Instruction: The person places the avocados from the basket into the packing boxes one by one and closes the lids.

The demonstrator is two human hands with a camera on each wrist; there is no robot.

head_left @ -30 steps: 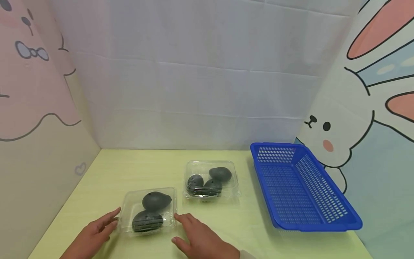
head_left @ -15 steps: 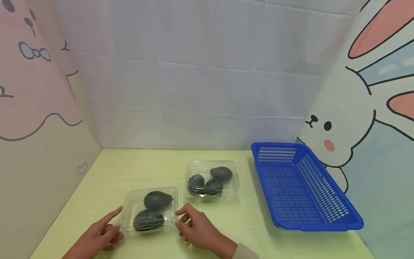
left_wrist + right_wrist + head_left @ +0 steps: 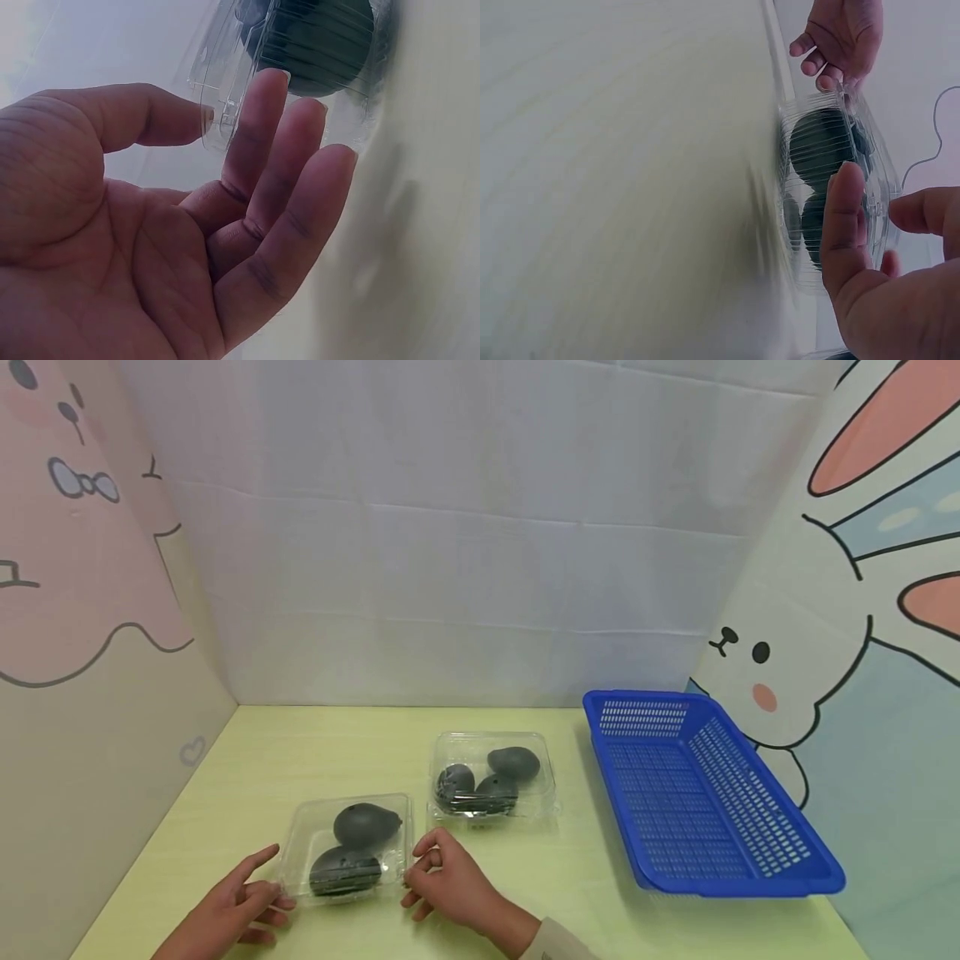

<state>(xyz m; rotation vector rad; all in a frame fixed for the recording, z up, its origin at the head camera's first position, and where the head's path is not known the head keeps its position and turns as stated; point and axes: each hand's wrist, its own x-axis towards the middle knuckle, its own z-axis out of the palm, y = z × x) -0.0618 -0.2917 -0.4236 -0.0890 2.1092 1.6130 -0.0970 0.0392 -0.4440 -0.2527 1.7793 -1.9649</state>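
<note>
A clear plastic clamshell box (image 3: 306, 833) with dark, avocado-like fruits (image 3: 367, 825) inside sits on the table between both hands. My left hand (image 3: 228, 910) is at its left side, the thumb and middle finger pinching the rim in the left wrist view, the index finger pointing out straight in the head view. On the opposite side, my right hand (image 3: 456, 883) pinches the rim between thumb (image 3: 922, 212) and curled fingers. The box's lid lies over the fruits. Ribbed walls of the box (image 3: 214, 82) show close by the left fingertips.
Behind and to the right stands a second clear clamshell box (image 3: 467, 747) holding more dark fruits. A blue slotted plastic basket (image 3: 738, 887) stands at the right of the pale yellow table (image 3: 330, 739). A white cloth wall (image 3: 465, 568) closes off the back.
Both hands have come in at the rim of the nearer box. The right hand's outstretched fingers have curled to its edge; the left fingers have closed at the other side. The box stays put.
</note>
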